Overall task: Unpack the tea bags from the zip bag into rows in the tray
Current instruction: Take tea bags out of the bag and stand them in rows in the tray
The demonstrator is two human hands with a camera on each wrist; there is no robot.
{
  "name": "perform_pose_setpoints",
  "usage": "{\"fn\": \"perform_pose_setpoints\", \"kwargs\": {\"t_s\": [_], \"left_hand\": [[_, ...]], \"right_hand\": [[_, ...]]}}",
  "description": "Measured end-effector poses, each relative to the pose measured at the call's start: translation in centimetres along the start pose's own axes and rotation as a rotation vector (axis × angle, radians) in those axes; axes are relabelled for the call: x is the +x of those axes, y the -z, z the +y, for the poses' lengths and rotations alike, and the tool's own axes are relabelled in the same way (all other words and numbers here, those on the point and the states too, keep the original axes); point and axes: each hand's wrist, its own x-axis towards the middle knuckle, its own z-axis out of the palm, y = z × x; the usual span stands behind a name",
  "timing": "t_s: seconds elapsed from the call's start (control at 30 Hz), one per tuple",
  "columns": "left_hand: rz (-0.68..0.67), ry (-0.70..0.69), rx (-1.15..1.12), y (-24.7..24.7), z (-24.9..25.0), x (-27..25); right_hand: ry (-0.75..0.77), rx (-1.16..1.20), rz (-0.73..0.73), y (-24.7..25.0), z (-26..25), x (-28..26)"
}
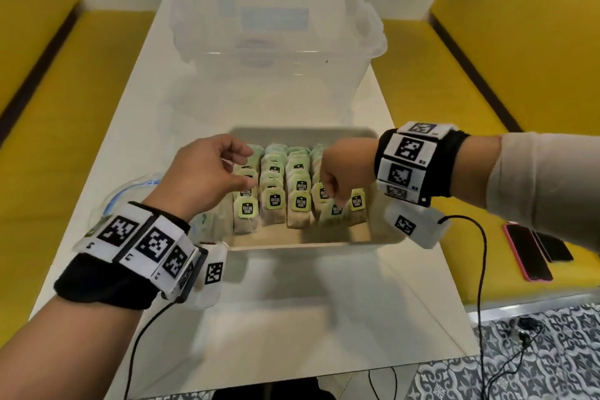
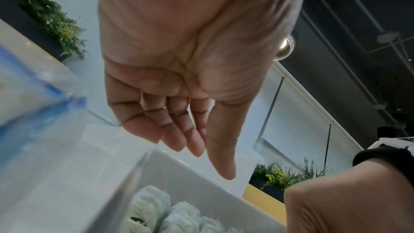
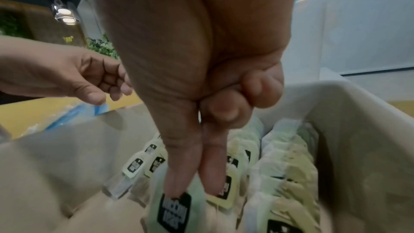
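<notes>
Over a white tray [image 1: 302, 245] on the table [image 1: 292, 318], our right hand [image 1: 341, 169] pinches a tea bag [image 3: 172, 208] between thumb and forefinger, lowering into the rows of tea bags [image 1: 285, 182] standing inside. Our left hand [image 1: 207, 172] hovers above the tray's left side, fingers loosely curled, holding nothing. The zip bag [image 1: 130, 195] lies just left of the tray; a clear storage box [image 1: 276, 49] stands beyond.

White table [image 1: 130, 127] w/ tray [image 1: 302, 245], zip bag [image 1: 130, 191], clear lidded tub [image 1: 279, 52] on it.
</notes>
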Motion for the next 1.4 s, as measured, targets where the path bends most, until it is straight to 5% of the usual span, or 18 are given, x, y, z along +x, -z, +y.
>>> {"fn": "perform_pose_setpoints", "kwargs": {"t_s": [0.23, 0.63, 1.03, 1.4], "left_hand": [[-0.029, 0.045, 0.201, 0.7, -1.1, -0.2], [-0.095, 0.054, 0.357, 0.7, -1.0, 0.6], [-0.094, 0.041, 0.394, 0.7, -1.2, 0.5], [-0.102, 0.034, 0.414, 0.8, -1.4, 0.7]], "right_hand": [[-0.027, -0.12, -0.073, -0.1, -0.2, 2.4], [-0.075, -0.138, 0.078, 0.2, 0.4, 1.5], [0.138, -0.236, -0.431, -1.4, -2.1, 1.1], [-0.017, 0.093, -0.385, -2.2, -0.3, 3.9]]}}
